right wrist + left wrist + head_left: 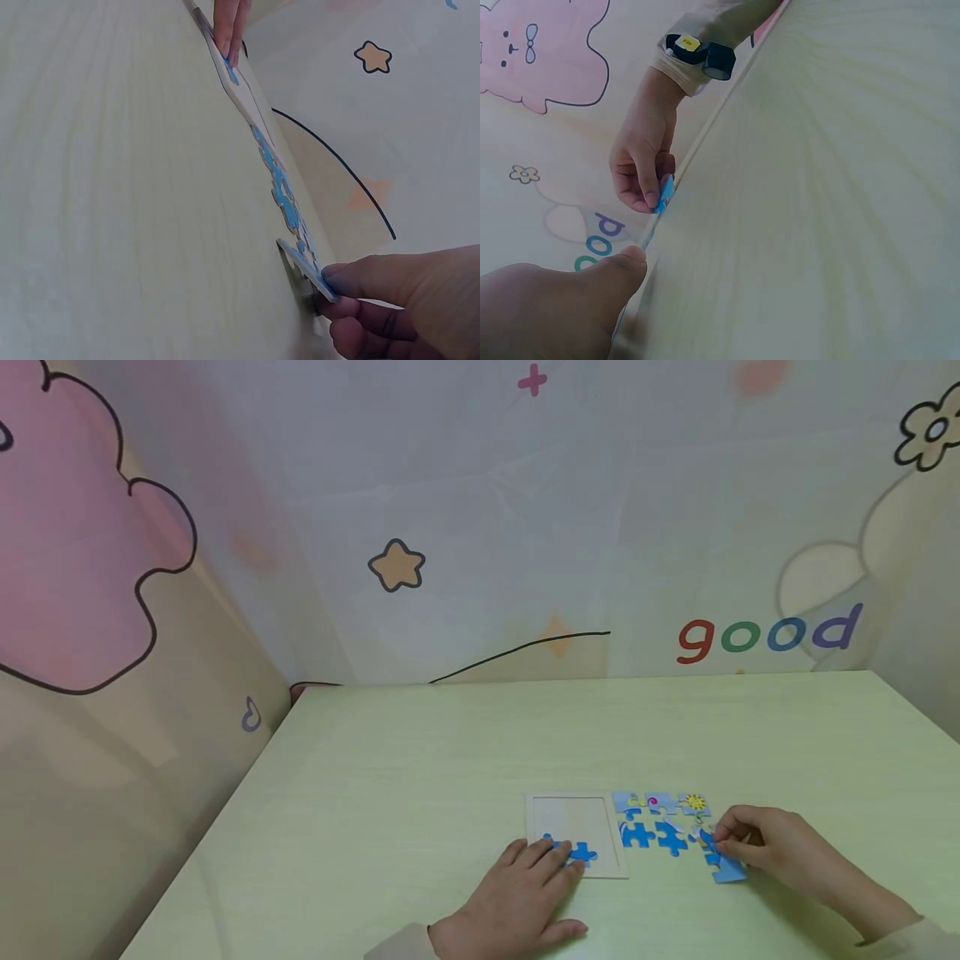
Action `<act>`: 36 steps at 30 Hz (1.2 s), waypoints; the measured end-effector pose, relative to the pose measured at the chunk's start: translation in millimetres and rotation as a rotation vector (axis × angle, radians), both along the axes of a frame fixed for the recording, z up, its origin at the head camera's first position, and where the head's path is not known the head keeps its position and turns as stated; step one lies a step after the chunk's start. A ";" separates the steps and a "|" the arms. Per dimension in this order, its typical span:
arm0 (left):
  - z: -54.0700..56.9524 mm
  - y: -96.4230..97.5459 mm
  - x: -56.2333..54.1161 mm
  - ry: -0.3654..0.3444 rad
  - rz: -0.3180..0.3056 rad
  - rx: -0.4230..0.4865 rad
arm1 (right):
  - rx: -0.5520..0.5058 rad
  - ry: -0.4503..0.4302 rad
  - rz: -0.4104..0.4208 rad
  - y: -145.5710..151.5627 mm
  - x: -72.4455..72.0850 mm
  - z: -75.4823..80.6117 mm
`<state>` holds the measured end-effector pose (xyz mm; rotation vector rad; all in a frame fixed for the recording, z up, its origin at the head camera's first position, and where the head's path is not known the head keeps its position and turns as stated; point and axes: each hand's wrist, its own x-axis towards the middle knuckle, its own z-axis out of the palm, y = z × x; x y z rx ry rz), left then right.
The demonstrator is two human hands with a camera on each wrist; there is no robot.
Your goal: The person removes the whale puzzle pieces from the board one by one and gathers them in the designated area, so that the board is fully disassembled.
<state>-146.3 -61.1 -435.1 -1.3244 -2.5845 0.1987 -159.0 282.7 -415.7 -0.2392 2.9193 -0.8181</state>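
Note:
My left hand (pixel 525 893) lies over the lower left of a shallow puzzle tray (pixel 617 852), fingers extended. Its fingertips rest on blue jigsaw pieces (pixel 582 852) along the tray's bottom, partly covering them. To the right, my right hand (pixel 780 843) pinches a blue puzzle piece (pixel 729 870) between thumb and fingers. In the right wrist view this puzzle piece (pixel 306 268) is tilted, one edge raised off the table. Loose pieces lie between tray and right hand, including a sun piece (pixel 696 802) and a dark blue piece (pixel 671 838).
The pale table (pixel 375 777) reaches back to a printed cloth backdrop (pixel 480 527) with a star and the word "good". Another cloth wall (pixel 172 793) runs along its left side. A wrist device (pixel 699 54) is strapped over the right sleeve.

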 end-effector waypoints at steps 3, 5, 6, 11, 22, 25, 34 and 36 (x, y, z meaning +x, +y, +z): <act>0.1 0.2 0.0 -0.006 0.004 -0.001 | 0.021 0.040 -0.007 0.4 1.6 -2.5; 0.2 0.3 0.1 -0.005 0.007 0.000 | 0.033 0.063 -0.013 0.5 3.1 -4.2; 0.4 0.3 0.2 -0.008 0.008 0.000 | 0.039 0.070 -0.015 0.5 3.7 -5.0; 1.5 0.8 1.1 -0.007 0.009 -0.010 | 0.059 0.068 -0.040 0.1 6.5 -7.2; 5.2 2.3 2.4 -0.049 0.027 -0.046 | 0.035 0.106 -0.049 -4.8 7.8 -2.3; 6.3 3.0 2.4 -0.056 0.030 -0.049 | 0.029 0.130 -0.041 -9.0 6.1 1.7; 8.0 3.5 3.0 -0.037 0.028 -0.048 | 0.016 0.133 -0.014 -23.9 -1.3 16.4; 8.0 3.2 2.9 -0.027 0.025 -0.043 | 0.007 0.139 -0.008 -27.9 -2.9 19.1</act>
